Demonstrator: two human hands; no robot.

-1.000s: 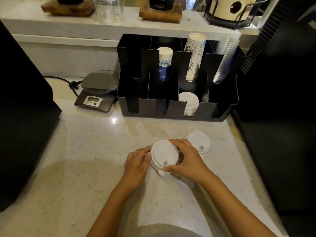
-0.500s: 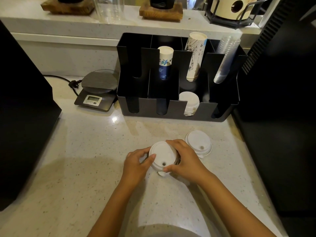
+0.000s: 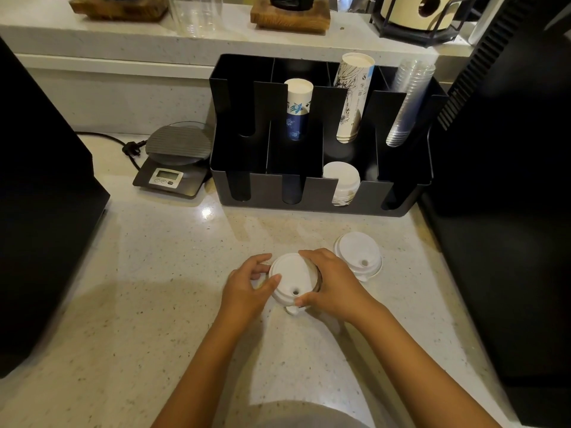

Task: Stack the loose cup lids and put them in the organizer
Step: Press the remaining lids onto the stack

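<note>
— Where's the stack of lids (image 3: pixel 292 281)?
— On the worktop (image 3: pixel 154 273), pinched between the left hand (image 3: pixel 247 287) and right hand (image 3: pixel 332 284), fingers curled round its rim.
— The others?
— A loose lid (image 3: pixel 358 254) just right of the right hand; the organizer (image 3: pixel 321 193) beyond both hands.

Both forearms reach in from near bench edge, bare. Left hand (image 3: pixel 245 288) curled, thumb up top, fingers (image 3: pixel 259 267) wrapped around left side. Right hand (image 3: pixel 332 284) cupped over right side, thumb low, both gripping.
</note>
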